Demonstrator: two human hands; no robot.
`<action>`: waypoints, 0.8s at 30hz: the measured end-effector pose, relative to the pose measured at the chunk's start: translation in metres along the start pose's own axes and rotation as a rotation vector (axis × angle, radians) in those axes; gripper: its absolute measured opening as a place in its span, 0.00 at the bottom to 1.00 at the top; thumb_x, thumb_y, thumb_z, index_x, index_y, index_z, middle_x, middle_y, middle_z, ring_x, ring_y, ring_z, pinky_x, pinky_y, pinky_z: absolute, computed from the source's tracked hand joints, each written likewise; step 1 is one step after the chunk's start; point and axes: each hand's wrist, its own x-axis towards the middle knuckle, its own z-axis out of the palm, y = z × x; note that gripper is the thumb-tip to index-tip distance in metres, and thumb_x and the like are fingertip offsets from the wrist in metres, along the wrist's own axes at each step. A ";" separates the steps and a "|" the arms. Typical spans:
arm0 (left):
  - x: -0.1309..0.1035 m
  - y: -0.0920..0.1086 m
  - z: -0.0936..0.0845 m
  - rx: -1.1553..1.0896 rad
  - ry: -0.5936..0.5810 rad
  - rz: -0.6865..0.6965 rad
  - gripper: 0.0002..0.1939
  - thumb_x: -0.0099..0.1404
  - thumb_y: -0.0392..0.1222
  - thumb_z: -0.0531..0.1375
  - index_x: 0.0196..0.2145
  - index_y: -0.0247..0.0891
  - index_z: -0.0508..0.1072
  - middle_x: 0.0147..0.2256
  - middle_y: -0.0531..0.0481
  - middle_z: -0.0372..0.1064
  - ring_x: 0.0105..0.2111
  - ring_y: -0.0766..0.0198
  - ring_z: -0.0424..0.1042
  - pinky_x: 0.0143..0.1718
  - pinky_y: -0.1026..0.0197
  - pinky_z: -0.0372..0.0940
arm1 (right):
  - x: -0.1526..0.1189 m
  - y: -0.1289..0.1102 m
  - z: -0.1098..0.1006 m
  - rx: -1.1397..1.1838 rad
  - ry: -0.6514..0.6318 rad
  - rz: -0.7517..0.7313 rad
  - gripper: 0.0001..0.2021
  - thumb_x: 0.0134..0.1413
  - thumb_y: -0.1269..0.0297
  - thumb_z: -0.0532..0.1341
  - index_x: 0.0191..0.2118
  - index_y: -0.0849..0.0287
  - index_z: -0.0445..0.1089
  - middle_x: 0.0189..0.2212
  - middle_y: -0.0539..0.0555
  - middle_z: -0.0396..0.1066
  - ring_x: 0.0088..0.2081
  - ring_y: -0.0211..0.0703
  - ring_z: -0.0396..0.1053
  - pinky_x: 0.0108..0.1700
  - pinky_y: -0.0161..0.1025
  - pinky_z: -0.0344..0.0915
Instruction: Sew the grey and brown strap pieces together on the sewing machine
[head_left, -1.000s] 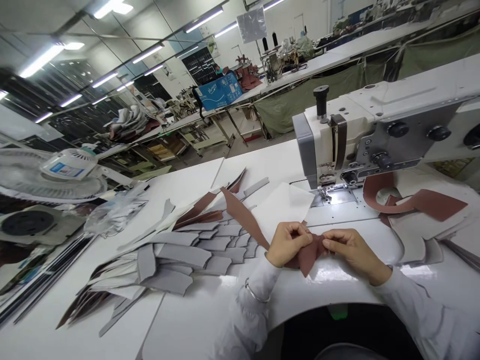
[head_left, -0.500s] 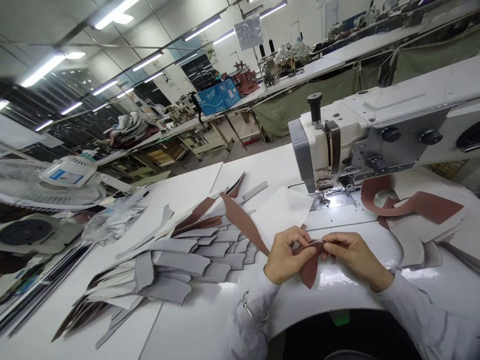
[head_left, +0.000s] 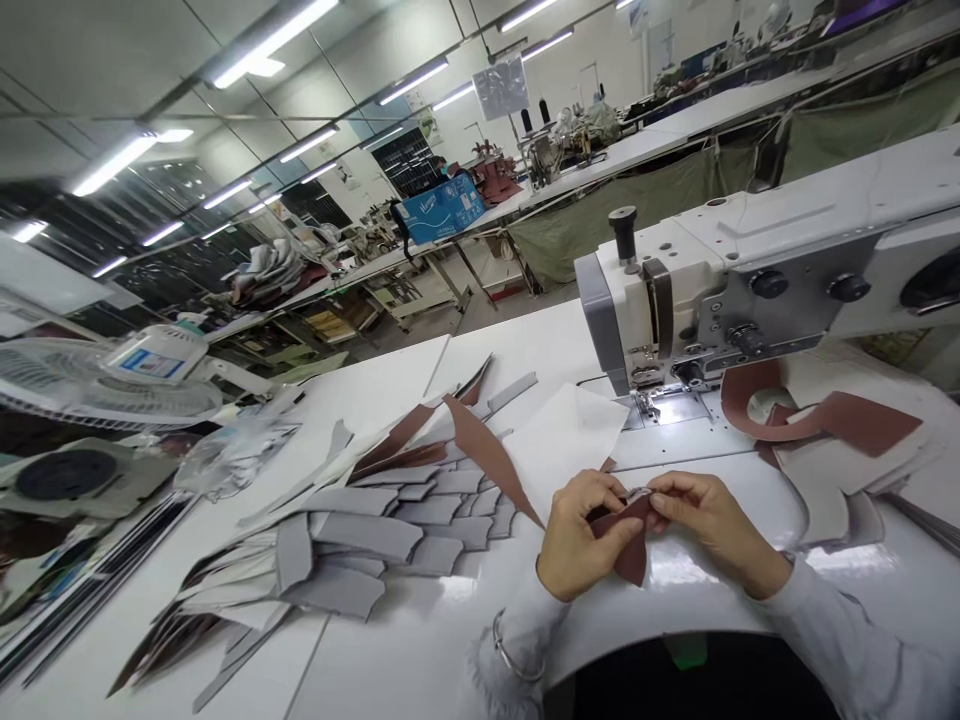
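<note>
A small piece of brown leather-like material [head_left: 631, 560] is pinched in both hands above the table's front edge. My left hand [head_left: 589, 535] grips it between thumb and fingers, its tip hanging down below. From the other side my right hand [head_left: 701, 515] pinches the same piece's upper edge, where a pale underside shows. Just beyond the hands stands a sewing machine [head_left: 652, 310], its needle area lit. A white sheet [head_left: 566, 425] lies left of the needle. The long curved brown strip [head_left: 491, 455] ends close to my left hand.
Grey cut pieces [head_left: 367, 535] spread in overlapping rows on the white table [head_left: 405, 650] at left. More brown and pale pieces [head_left: 862, 420] lie under the machine arm at right. A fan [head_left: 150, 370] and a plastic bag [head_left: 232, 455] are at far left.
The held brown piece has tilted and its upper edge is opened a little more between my fingers. The camera view has shifted slightly. Both hands keep their pinch.
</note>
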 end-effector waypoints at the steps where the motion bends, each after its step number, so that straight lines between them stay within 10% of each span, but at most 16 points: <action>1: 0.000 0.000 0.001 0.007 0.005 0.000 0.06 0.51 0.35 0.63 0.21 0.35 0.68 0.30 0.48 0.68 0.33 0.62 0.69 0.43 0.57 0.64 | 0.000 0.000 0.000 0.007 0.002 0.001 0.13 0.46 0.56 0.64 0.31 0.63 0.71 0.22 0.52 0.70 0.26 0.38 0.68 0.30 0.35 0.66; 16: -0.001 -0.008 -0.003 -0.096 -0.055 -0.249 0.12 0.58 0.46 0.57 0.24 0.34 0.66 0.30 0.46 0.68 0.33 0.60 0.68 0.40 0.58 0.63 | -0.002 -0.003 0.001 0.003 -0.024 0.012 0.12 0.48 0.57 0.62 0.28 0.63 0.70 0.22 0.53 0.71 0.25 0.38 0.68 0.30 0.34 0.65; 21: -0.008 -0.009 0.001 0.219 -0.193 -0.071 0.34 0.46 0.46 0.66 0.50 0.35 0.61 0.42 0.42 0.68 0.43 0.53 0.67 0.50 0.47 0.58 | -0.007 -0.004 -0.004 0.013 -0.011 -0.035 0.11 0.48 0.58 0.63 0.29 0.63 0.71 0.22 0.53 0.70 0.25 0.38 0.67 0.30 0.35 0.66; 24: -0.018 0.000 -0.018 0.436 -0.153 0.122 0.21 0.53 0.38 0.60 0.46 0.39 0.67 0.38 0.47 0.71 0.41 0.57 0.69 0.55 0.46 0.53 | -0.015 -0.007 -0.002 -0.052 -0.027 -0.057 0.11 0.47 0.57 0.63 0.31 0.61 0.72 0.29 0.56 0.72 0.30 0.42 0.70 0.33 0.36 0.69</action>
